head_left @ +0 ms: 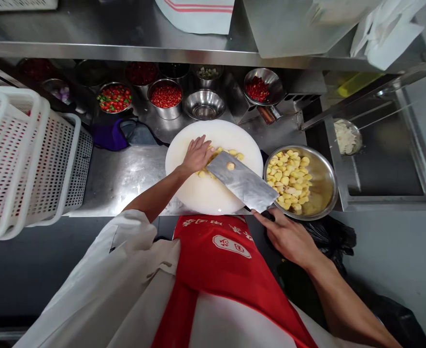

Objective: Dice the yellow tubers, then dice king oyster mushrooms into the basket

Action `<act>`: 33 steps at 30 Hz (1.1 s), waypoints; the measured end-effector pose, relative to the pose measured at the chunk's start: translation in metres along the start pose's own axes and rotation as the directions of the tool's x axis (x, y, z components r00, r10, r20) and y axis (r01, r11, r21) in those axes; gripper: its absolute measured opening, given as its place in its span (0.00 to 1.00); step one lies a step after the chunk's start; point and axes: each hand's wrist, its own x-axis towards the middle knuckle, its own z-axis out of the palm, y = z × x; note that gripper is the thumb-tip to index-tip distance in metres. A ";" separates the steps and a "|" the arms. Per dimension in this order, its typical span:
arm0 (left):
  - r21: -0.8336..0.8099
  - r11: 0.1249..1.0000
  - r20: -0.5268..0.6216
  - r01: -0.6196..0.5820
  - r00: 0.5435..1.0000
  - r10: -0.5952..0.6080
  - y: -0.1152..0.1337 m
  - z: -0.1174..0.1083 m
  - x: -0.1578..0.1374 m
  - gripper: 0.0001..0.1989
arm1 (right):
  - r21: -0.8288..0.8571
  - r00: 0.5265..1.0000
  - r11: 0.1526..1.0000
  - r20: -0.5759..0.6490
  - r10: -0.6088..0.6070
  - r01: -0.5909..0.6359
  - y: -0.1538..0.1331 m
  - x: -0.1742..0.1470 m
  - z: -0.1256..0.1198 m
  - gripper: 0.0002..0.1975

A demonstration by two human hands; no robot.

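My right hand (285,234) grips the black handle of a wide cleaver (244,181). Its blade slants over the round white cutting board (184,191), with a small pale piece (231,166) lying on top of the flat. My left hand (197,153) is open, fingers outstretched, at the left end of a heap of cut yellow pieces (236,154) on the board, close to the blade's tip. Part of the heap is hidden by the hand and cleaver. Beside the board on the right, a steel bowl (323,188) holds many similar yellow pieces (289,176), perhaps potato or ginger.
Behind the board stand a small steel bowl (205,105), a pot of chopped red chili (165,95), mixed chilies (114,97) and a handled pan (263,87). White plastic baskets (49,159) stack at left. A steel shelf (126,50) overhangs the back; a sink (387,159) lies right.
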 end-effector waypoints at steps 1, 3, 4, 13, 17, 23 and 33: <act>-0.043 0.999 -0.011 0.029 1.000 -0.030 0.002 -0.004 -0.001 0.29 | -0.005 1.000 1.000 -0.005 0.002 -0.002 0.002 0.002 -0.002 0.36; -0.089 0.994 -0.031 0.059 0.998 -0.062 0.011 -0.010 -0.004 0.31 | -0.018 1.000 1.000 0.005 -0.008 0.008 0.003 0.010 -0.007 0.35; -0.082 0.996 -0.028 0.047 0.998 -0.050 0.017 -0.012 -0.006 0.32 | -0.025 1.000 1.000 0.021 -0.018 0.019 0.002 0.015 -0.009 0.35; 0.153 0.980 -0.065 0.124 0.991 -0.115 -0.001 -0.002 -0.087 0.40 | 0.051 0.969 0.981 0.152 -0.194 0.188 -0.054 0.059 -0.019 0.36; 0.147 0.961 -0.130 0.234 0.968 -0.215 -0.020 0.027 -0.113 0.43 | 0.101 0.958 0.987 0.245 -0.149 0.127 -0.077 0.074 -0.003 0.36; 0.091 0.940 -0.208 0.329 0.929 -0.305 -0.056 0.029 -0.108 0.41 | 0.171 0.941 0.982 0.313 -0.128 0.076 -0.083 0.068 0.014 0.38; 0.007 0.971 -0.188 0.239 0.954 -0.233 -0.053 0.028 -0.025 0.34 | 0.874 0.965 0.416 0.193 0.178 -0.252 -0.026 -0.044 0.050 0.33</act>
